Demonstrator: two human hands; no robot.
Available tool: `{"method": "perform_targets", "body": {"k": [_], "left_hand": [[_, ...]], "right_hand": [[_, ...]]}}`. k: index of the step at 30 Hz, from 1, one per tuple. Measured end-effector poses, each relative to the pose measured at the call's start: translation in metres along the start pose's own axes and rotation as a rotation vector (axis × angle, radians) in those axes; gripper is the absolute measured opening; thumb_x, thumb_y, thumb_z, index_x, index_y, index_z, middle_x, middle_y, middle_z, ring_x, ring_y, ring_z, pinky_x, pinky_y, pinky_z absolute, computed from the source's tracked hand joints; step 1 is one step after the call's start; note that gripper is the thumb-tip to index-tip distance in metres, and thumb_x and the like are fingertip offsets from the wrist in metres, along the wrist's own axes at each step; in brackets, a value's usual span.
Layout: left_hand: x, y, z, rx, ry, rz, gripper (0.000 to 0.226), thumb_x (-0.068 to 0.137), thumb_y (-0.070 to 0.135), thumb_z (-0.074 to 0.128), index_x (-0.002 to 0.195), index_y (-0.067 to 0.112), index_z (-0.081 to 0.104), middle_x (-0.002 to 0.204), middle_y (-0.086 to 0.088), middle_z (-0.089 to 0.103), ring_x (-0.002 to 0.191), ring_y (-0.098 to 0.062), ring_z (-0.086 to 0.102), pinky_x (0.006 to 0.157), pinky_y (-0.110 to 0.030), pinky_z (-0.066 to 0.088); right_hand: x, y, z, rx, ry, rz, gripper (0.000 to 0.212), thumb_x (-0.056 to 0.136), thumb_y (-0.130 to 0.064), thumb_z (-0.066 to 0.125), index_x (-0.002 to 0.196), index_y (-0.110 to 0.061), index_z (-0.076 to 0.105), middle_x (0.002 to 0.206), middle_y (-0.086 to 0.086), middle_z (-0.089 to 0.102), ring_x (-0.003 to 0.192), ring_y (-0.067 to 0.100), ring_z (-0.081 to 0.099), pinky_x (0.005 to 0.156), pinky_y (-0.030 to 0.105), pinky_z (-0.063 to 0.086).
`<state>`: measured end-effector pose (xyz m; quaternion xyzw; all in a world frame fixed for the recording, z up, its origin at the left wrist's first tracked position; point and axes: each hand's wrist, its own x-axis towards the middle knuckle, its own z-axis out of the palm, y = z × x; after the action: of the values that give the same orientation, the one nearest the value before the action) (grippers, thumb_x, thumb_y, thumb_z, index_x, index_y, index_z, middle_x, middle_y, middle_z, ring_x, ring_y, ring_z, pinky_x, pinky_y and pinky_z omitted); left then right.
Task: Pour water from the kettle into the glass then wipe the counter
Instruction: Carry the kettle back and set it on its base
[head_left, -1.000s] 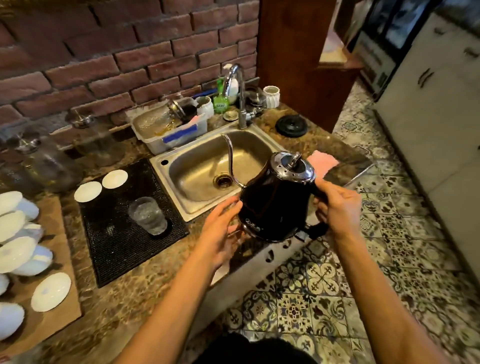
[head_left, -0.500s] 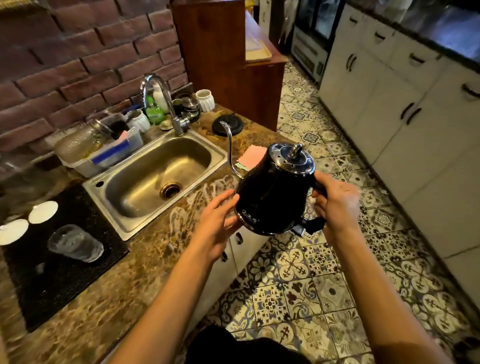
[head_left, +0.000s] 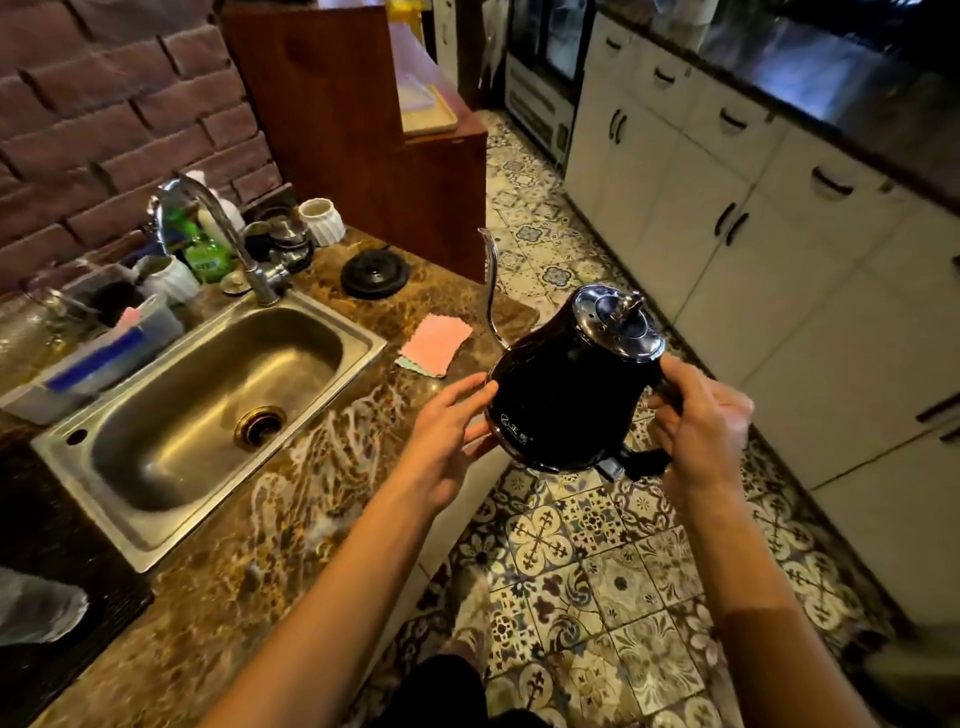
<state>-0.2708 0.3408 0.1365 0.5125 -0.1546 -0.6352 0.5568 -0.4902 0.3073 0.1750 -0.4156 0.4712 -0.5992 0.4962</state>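
A black gooseneck kettle (head_left: 563, 395) with a chrome lid is held upright in the air just off the counter's front edge, over the tiled floor. My right hand (head_left: 698, 421) grips its handle. My left hand (head_left: 447, 431) presses flat against the kettle's lower left side. The clear glass (head_left: 36, 610) stands on a black mat (head_left: 47, 530) at the far left edge, partly cut off. A pink cloth (head_left: 434, 345) lies on the brown stone counter (head_left: 291, 499) right of the sink. The round black kettle base (head_left: 375, 274) sits behind the cloth.
A steel sink (head_left: 208, 410) with a chrome tap (head_left: 223, 234) fills the counter's middle. Behind it are a plastic tub (head_left: 98, 338), a green bottle, white cups and a brick wall. A wooden cabinet (head_left: 374, 135) stands at the counter's end. White cupboards (head_left: 769, 260) line the right.
The view has swung right, away from the glass and mat. The kettle, held in both hands, has travelled right from above the sink's edge to beyond the counter's front edge.
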Motion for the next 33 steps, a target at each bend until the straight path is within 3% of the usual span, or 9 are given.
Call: {"method": "perform_targets", "body": {"k": [4, 7, 9, 12, 14, 18, 20, 23, 33], "left_hand": [[0.035, 0.010, 0.007, -0.028, -0.014, -0.016, 0.042, 0.089, 0.019, 0.075, 0.130, 0.012, 0.066, 0.080, 0.006, 0.080, 0.051, -0.002, 0.067, 0.053, -0.017, 0.054], [0.065, 0.021, 0.009, -0.042, -0.035, -0.020, 0.050, 0.083, 0.023, 0.078, 0.131, 0.012, 0.065, 0.076, 0.009, 0.076, 0.046, 0.001, 0.062, 0.050, -0.015, 0.052], [0.084, 0.031, 0.009, -0.048, -0.044, -0.010, 0.057, 0.077, 0.028, 0.082, 0.130, 0.014, 0.068, 0.088, 0.005, 0.077, 0.052, 0.001, 0.065, 0.054, -0.017, 0.054], [0.115, 0.046, 0.008, -0.055, -0.046, 0.008, 0.057, 0.074, 0.033, 0.084, 0.127, 0.019, 0.071, 0.113, -0.003, 0.079, 0.077, -0.009, 0.074, 0.076, -0.029, 0.056], [0.132, 0.056, 0.008, -0.067, -0.036, 0.014, 0.054, 0.073, 0.034, 0.084, 0.124, 0.021, 0.072, 0.109, -0.002, 0.081, 0.083, -0.012, 0.075, 0.076, -0.030, 0.057], [0.159, 0.077, 0.006, -0.074, -0.067, 0.033, 0.056, 0.075, 0.033, 0.082, 0.128, 0.020, 0.069, 0.109, 0.004, 0.081, 0.091, -0.013, 0.078, 0.082, -0.031, 0.062], [0.167, 0.086, 0.005, -0.070, -0.082, 0.046, 0.055, 0.075, 0.032, 0.082, 0.127, 0.020, 0.069, 0.109, 0.008, 0.081, 0.095, -0.013, 0.077, 0.093, -0.038, 0.056], [0.180, 0.096, 0.002, -0.088, -0.092, 0.030, 0.055, 0.074, 0.032, 0.082, 0.126, 0.022, 0.070, 0.117, -0.002, 0.080, 0.098, -0.018, 0.074, 0.102, -0.044, 0.048], [0.196, 0.116, -0.010, -0.159, -0.035, 0.076, 0.056, 0.073, 0.031, 0.082, 0.127, 0.024, 0.070, 0.111, 0.001, 0.081, 0.092, -0.010, 0.077, 0.080, -0.030, 0.058]], "right_hand": [[0.035, 0.004, 0.010, -0.041, 0.014, -0.012, 0.047, 0.099, -0.017, 0.064, 0.057, 0.000, 0.052, 0.043, -0.005, 0.043, 0.033, 0.008, 0.033, 0.033, 0.018, 0.025], [0.065, 0.008, 0.023, -0.038, -0.003, -0.006, 0.046, 0.099, -0.017, 0.064, 0.057, -0.003, 0.053, 0.045, -0.006, 0.044, 0.035, 0.007, 0.033, 0.033, 0.019, 0.024], [0.085, 0.010, 0.034, -0.032, -0.029, 0.006, 0.046, 0.098, -0.019, 0.064, 0.055, -0.008, 0.054, 0.045, -0.006, 0.044, 0.035, 0.007, 0.032, 0.034, 0.019, 0.024], [0.116, 0.013, 0.051, -0.046, -0.041, 0.000, 0.046, 0.091, -0.030, 0.069, 0.057, -0.002, 0.055, 0.048, 0.001, 0.044, 0.035, 0.008, 0.031, 0.034, 0.021, 0.023], [0.132, 0.014, 0.062, -0.047, -0.034, -0.003, 0.046, 0.091, -0.030, 0.069, 0.059, 0.001, 0.057, 0.052, 0.009, 0.042, 0.035, 0.008, 0.031, 0.034, 0.020, 0.023], [0.160, 0.016, 0.085, -0.028, -0.038, -0.007, 0.048, 0.099, -0.020, 0.063, 0.052, -0.013, 0.060, 0.046, 0.003, 0.042, 0.032, 0.007, 0.030, 0.032, 0.020, 0.022], [0.169, 0.016, 0.094, -0.026, -0.048, -0.011, 0.048, 0.099, -0.021, 0.063, 0.052, -0.012, 0.060, 0.044, -0.003, 0.043, 0.032, 0.007, 0.031, 0.032, 0.021, 0.023], [0.181, 0.017, 0.105, -0.023, -0.062, -0.012, 0.048, 0.099, -0.022, 0.063, 0.052, -0.012, 0.059, 0.042, -0.005, 0.042, 0.031, 0.007, 0.031, 0.034, 0.025, 0.020], [0.220, 0.014, 0.142, -0.013, -0.156, 0.043, 0.043, 0.094, -0.030, 0.067, 0.052, -0.018, 0.065, 0.042, -0.009, 0.045, 0.031, 0.005, 0.031, 0.030, 0.019, 0.023]]}}
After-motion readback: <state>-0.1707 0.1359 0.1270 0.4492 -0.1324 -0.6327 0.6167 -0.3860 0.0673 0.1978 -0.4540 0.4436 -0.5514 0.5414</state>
